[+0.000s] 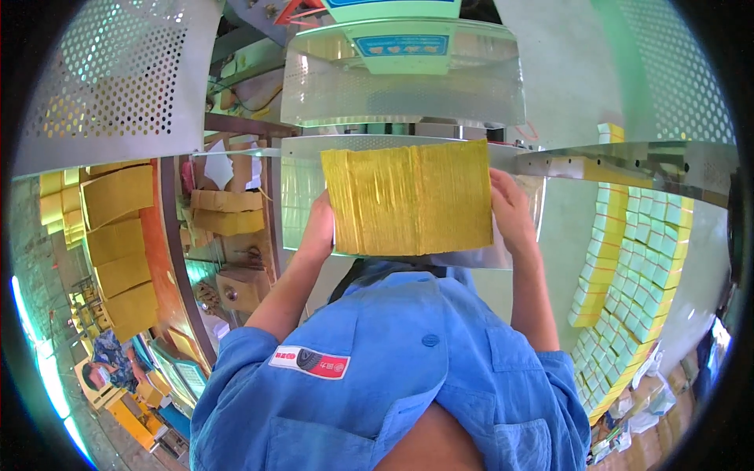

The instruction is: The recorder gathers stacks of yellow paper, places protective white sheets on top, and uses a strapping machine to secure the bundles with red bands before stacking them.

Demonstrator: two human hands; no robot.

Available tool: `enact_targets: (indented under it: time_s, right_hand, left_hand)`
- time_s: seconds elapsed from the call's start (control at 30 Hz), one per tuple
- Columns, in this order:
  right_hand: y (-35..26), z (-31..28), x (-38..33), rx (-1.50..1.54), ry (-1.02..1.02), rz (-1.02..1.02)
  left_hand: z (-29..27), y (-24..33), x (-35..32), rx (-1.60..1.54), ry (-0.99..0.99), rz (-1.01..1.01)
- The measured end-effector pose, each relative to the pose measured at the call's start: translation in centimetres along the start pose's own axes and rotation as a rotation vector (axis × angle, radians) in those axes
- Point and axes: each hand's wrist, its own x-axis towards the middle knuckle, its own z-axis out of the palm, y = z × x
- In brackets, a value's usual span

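A wide yellow block with fine ridged lines, like a stack of thin paper seen along its edges (408, 200), is held in front of me between my two hands. My left hand (320, 226) presses on its left end, the fingers partly hidden behind it. At the right end my right hand (514, 210) grips it, fingers bent round the side. Beneath and behind the block lies a shiny metal plate (298, 206) of the machine. A perforated metal guard (400, 98) rises just beyond it.
Perforated panels flank me at upper left (118, 78) and upper right (683, 71). Banded rows of small white-and-yellow bundles (628, 290) stand at right. Yellow stacks (122, 255) and a wooden shelf with brown pieces (228, 212) are at left. Another person (114, 365) is at lower left.
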Motion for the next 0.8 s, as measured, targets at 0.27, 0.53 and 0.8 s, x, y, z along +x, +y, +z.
enact_targets:
  time_s: [0.27, 0.53, 0.8]
  right_hand:
    - [-1.1, 0.2, -0.3, 0.159, -0.126, -0.182]
    - [0.3, -1.4, 0.2, 0.359, -0.116, -0.315]
    - [3.6, -2.1, -0.3, 0.213, 0.147, -0.395]
  left_hand:
    - [1.5, -2.0, -0.2, -0.164, 0.018, 0.158]
    - [2.4, -8.2, 0.7, -0.440, -0.004, 0.256]
    - [3.9, -8.7, 1.4, 0.463, -0.017, 0.566]
